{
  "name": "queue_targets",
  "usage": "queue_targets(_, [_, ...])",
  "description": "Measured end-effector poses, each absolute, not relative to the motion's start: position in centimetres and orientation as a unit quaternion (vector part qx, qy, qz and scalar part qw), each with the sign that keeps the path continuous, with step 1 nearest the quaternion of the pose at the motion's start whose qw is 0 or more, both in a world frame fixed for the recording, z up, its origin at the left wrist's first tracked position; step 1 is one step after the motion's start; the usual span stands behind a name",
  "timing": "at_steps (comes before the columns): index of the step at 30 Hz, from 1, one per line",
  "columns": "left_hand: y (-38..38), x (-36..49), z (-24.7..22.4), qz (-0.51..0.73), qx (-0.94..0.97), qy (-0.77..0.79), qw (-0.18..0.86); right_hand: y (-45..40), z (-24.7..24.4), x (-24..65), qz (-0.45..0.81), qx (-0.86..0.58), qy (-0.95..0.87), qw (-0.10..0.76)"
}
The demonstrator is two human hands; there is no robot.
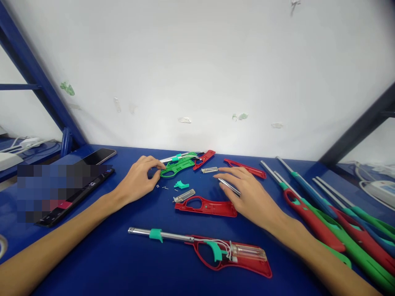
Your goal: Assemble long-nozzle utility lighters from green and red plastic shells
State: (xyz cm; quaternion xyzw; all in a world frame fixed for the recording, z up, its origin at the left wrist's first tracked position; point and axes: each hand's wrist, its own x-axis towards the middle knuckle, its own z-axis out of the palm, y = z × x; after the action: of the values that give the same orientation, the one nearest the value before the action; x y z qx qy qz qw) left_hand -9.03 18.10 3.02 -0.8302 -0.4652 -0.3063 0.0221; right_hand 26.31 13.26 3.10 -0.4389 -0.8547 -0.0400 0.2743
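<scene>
My left hand [142,179] pinches the left end of a green handle shell [182,165] at the back centre. Under my right hand [247,191], a silver pen-like tool [229,186] lies against the curled fingers, and the index fingertip is at a small clear fuel tank [210,169]. A red handle shell [216,208] lies below, with another clear tank [185,195] by its left end. Between my hands sits a teal trigger piece [181,185] beside tiny screws. Nearest me, an opened red lighter [247,263] shows its tank, wires and metal tube.
Several assembled long lighters [317,222] lie at the right. Two red shell pieces [204,159] [247,168] are near the wall. A phone [100,156] and another dark device [58,211] lie at the left. Blue frame posts [43,74] stand at the sides.
</scene>
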Motion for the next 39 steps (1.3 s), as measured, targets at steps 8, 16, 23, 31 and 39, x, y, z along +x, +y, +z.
queue_targets(8, [16.5, -7.9, 3.6, -0.277, -0.873, -0.400, -0.013, 12.8, 2.8, 25.9, -0.013, -0.433, -0.864, 0.258])
queue_targets(16, [16.3, -7.6, 3.6, -0.322, -0.849, -0.419, 0.003, 12.4, 3.8, 25.7, 0.001, -0.480, -0.826, 0.297])
queue_targets(23, [16.2, -7.3, 3.3, -0.313, -0.863, -0.396, 0.002, 12.2, 4.2, 25.8, 0.008, -0.480, -0.824, 0.301])
queue_targets(31, [15.5, -7.1, 4.2, -0.246, -0.906, -0.343, -0.013, 11.3, 4.2, 25.1, 0.045, -0.390, -0.900, 0.187])
queue_targets(39, [14.6, -6.5, 4.1, -0.237, -0.917, -0.320, -0.030, 11.4, 4.1, 24.9, 0.051, -0.370, -0.914, 0.155])
